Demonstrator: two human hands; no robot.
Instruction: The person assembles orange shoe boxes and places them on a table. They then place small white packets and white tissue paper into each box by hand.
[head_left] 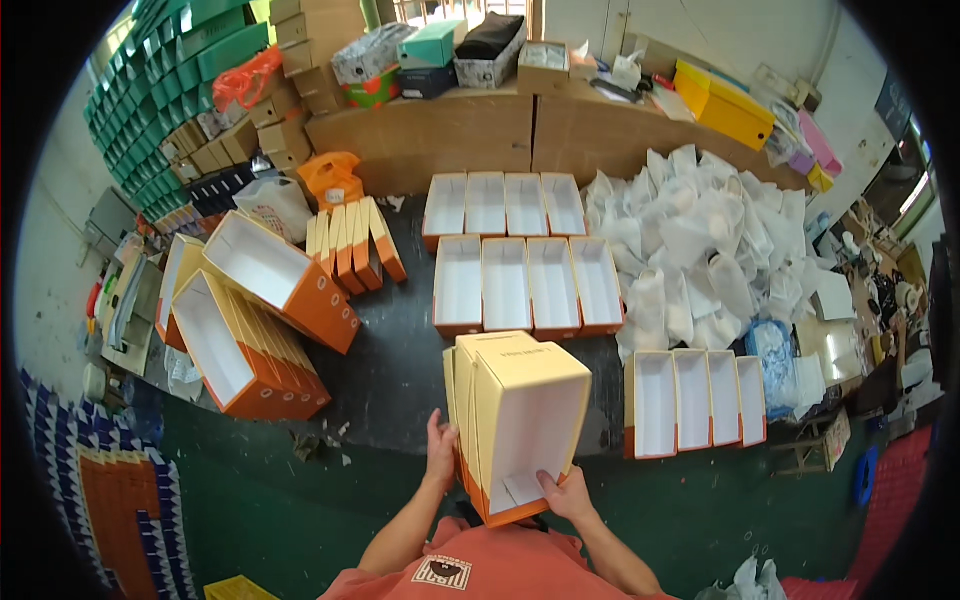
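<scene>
In front of my body I hold a small nested stack of cream and orange shoe boxes (515, 365), tilted, with the white inside of the nearest one facing me. My right hand (567, 494) grips its lower right edge, the thumb inside the box and the fingers around the outside. At the stack's left side, my left hand (441, 452) presses against the outer wall; part of its fingers is hidden behind the boxes. Just beyond, two rows of open shoe boxes (528, 285) stand on the dark table (385, 370).
More open shoe boxes (695, 403) line the table's right front edge. Nested boxes (250, 345) lean at the left, near several upright lids (352, 240). White-wrapped items (700, 250) are heaped at right. A brown ledge (420, 130) with boxes runs behind.
</scene>
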